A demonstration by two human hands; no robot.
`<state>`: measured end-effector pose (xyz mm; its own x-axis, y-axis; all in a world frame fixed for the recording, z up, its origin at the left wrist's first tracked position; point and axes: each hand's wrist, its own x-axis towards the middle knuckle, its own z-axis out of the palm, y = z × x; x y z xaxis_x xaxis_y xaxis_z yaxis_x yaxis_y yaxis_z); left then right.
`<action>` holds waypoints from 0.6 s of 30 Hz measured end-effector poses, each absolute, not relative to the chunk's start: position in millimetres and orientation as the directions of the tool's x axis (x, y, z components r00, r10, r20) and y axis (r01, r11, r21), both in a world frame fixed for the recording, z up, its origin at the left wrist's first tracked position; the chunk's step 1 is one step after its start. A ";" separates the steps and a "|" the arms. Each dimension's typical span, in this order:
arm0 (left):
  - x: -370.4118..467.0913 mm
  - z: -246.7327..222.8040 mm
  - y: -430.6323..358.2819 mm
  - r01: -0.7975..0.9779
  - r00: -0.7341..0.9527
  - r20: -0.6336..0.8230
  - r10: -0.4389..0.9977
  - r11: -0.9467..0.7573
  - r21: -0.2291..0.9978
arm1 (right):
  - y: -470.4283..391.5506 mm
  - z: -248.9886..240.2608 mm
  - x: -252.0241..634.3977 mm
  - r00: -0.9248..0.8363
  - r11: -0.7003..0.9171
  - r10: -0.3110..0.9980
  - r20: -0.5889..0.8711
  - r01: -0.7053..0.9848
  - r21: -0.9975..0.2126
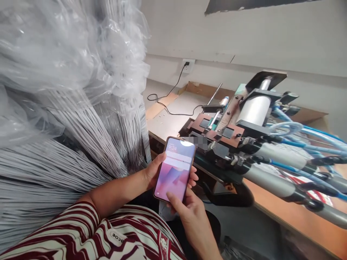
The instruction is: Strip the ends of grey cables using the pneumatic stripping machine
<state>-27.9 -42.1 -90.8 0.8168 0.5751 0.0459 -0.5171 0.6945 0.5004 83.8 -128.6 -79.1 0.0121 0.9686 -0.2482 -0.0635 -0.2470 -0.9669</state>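
A smartphone [175, 177] with a lit lock screen showing 9:24 is held upright above my lap. My left hand [155, 171] grips it along its left side, with the thumb on the edge and fingertips showing past the right side. At the lower right, my right hand [187, 207] has its thumb on the bottom of the screen. The other right-hand fingers are mostly hidden behind the phone, so whether they grip it too is hard to see. Just beyond the phone stands a machine [222, 133] with metal cylinders and clamps.
Thick bundles of grey cables [89, 133], partly wrapped in clear plastic [67, 47], hang close on my left. Blue air hoses [306, 131] run from the machine at right. A black cord [179, 81] leads to a wall socket [189, 66]. The wooden workbench edge [292, 216] lies at right.
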 end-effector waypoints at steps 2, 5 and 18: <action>-29.3 -91.5 -41.7 -0.525 0.812 0.051 0.581 0.689 0.500 | -126.9 -80.1 82.1 0.023 -0.268 0.963 -0.269 -0.047 -0.962; -30.1 -91.7 -41.0 -0.524 0.818 0.051 0.573 0.705 0.479 | -125.5 -81.5 80.1 0.018 -0.285 0.958 -0.286 -0.052 -0.957; -33.5 -92.0 -37.3 -0.516 0.831 0.041 0.554 0.742 0.427 | -128.8 -87.0 105.5 0.108 -0.063 0.994 -0.023 0.381 -0.922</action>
<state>-33.5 -37.3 -92.0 0.8315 0.5541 0.0408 -0.5157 0.7425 0.4275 105.5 -128.8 -87.0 0.1083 0.9938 -0.0232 0.3815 -0.0631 -0.9222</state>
